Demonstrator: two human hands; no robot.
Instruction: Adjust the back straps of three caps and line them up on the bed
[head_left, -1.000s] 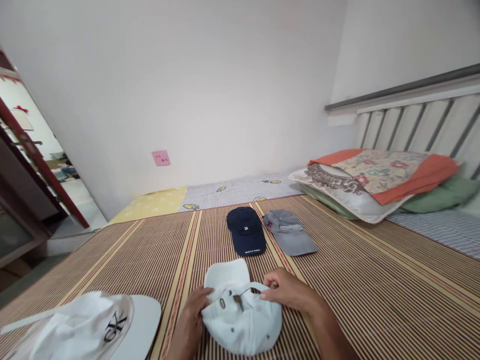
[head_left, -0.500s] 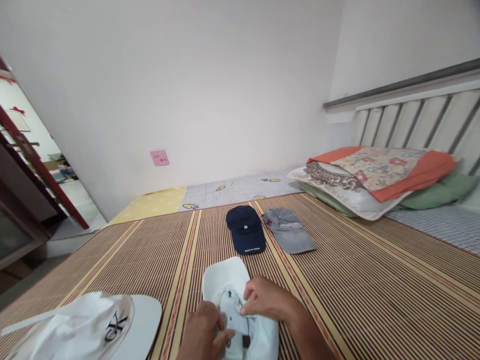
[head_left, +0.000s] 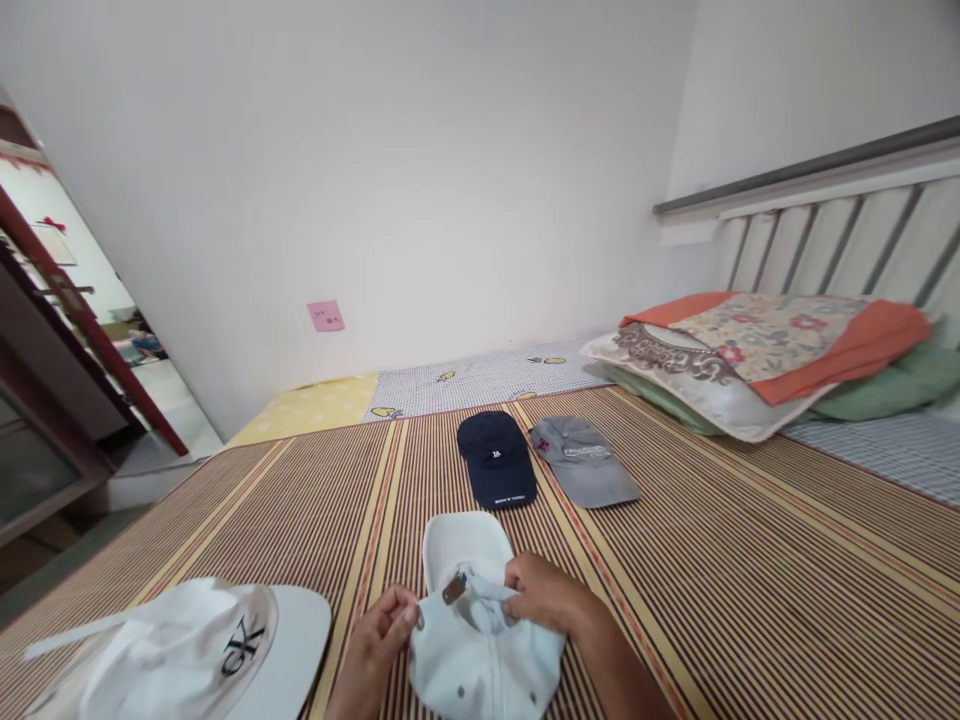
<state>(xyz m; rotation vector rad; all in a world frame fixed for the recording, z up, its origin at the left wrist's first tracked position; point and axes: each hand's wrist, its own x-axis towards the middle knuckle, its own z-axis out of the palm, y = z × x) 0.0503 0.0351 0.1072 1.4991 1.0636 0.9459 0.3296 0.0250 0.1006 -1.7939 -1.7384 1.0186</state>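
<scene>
A pale blue baseball cap [head_left: 491, 670] lies in front of me, its brim [head_left: 465, 548] pointing away and its back opening with a brown tab facing up. My left hand [head_left: 379, 635] pinches the left edge of the cap at the opening. On the other side, my right hand [head_left: 547, 595] grips the rim, its fingertips partly hidden by the fabric. A navy cap [head_left: 496, 460] and a grey cap [head_left: 585, 460] rest side by side beyond it. At the lower left lies a white cap [head_left: 180, 650] with dark letters and a long loose strap.
Everything lies on a striped bamboo mat [head_left: 712, 580] over a bed. Stacked pillows [head_left: 780, 350] are at the right, beside a slatted headboard [head_left: 832, 240]. A pink note [head_left: 325, 316] is stuck on the wall. An open doorway [head_left: 142, 370] is at the far left.
The pale blue cap's back panel has been turned outward toward me, exposing its opening and brown tab. My left hand has shifted left to the cap's edge; my right hand keeps its grip.
</scene>
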